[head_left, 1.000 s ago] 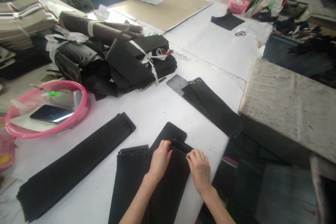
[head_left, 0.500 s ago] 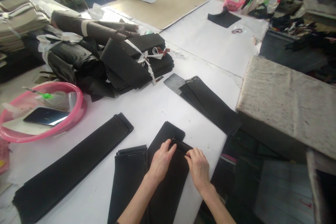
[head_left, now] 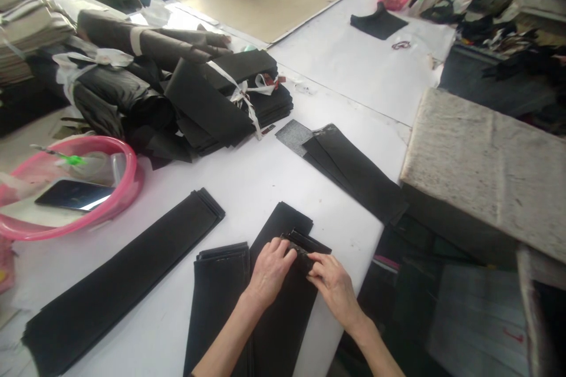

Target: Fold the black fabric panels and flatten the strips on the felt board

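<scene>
A long black fabric strip [head_left: 287, 312] lies on top of a pile on the white table. Its far end is lifted and turned back between my two hands. My left hand [head_left: 273, 268] has its fingers closed on the left corner of that end. At the right corner, my right hand [head_left: 331, 283] pinches the edge between thumb and fingers. Just beyond my fingers, more black strips [head_left: 285, 218] of the pile show. Left of my left forearm lies another stack of black strips [head_left: 221, 294]. Farther left a long stack of black strips [head_left: 124, 277] lies slantwise.
A pink basin [head_left: 132, 171] with a phone [head_left: 73, 195] stands at the left. Bundled black fabric [head_left: 212, 100] tied with white strips lies behind. More black pieces [head_left: 349, 171] rest near the table's right edge. A cloth-covered surface [head_left: 481, 159] is at the right. A co-worker's arm shows at the back.
Both hands have drawn the strip's far end slightly back toward me, and it is now folded over more. My right hand has turned inward. The view has shifted slightly.
</scene>
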The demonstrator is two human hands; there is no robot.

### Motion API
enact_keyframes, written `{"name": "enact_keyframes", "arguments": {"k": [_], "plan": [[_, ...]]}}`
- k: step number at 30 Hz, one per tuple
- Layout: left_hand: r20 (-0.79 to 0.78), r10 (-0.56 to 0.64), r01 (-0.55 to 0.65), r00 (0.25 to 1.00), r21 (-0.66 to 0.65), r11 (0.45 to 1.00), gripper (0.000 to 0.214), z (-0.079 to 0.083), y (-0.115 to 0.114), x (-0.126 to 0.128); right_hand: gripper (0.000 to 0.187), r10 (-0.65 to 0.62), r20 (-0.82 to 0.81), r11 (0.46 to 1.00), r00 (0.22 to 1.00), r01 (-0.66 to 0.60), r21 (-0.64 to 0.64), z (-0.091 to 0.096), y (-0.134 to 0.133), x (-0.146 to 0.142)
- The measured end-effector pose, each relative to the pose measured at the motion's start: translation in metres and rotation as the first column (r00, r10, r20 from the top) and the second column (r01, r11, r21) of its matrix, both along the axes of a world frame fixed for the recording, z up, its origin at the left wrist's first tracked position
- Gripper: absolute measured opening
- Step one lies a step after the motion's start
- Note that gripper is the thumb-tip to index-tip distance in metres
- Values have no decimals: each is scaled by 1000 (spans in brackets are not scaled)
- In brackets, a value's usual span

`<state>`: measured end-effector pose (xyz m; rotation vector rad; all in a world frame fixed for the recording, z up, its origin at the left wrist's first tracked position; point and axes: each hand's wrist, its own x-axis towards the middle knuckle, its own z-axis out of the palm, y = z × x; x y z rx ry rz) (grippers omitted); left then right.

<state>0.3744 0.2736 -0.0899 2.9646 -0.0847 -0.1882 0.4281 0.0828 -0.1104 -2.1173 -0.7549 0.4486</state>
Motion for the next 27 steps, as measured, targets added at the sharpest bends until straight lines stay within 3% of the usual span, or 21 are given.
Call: {"name": "enact_keyframes", "arguments": {"k": [4, 7, 10, 13, 20, 27], "plan": [[17, -4, 4, 1000, -26, 1000, 4, 6, 4, -1, 2, -56, -153, 997, 987, 63, 41, 6, 0, 8], [38, -26, 29, 999, -86, 996, 12, 9, 9, 2, 11, -154, -200, 984, 968, 168, 55, 4, 1, 14], [3, -34, 34, 999, -165, 986, 17, 10, 13, 8, 9, -189, -103, 982, 977, 187, -30, -2, 5, 18], [-41, 31, -39, 999, -213, 976, 15, 8, 15, 16, 14, -159, -7, 979, 987, 156, -131, -9, 8, 21], [-46, 56, -63, 997, -171, 983, 13, 2, 15, 25, 21, -102, 101, 947, 990, 127, -295, -6, 16, 29], [-16, 89, -91, 996, -157, 983, 13, -1, 11, 21, 23, -85, 165, 956, 983, 127, -265, -2, 19, 23]]}}
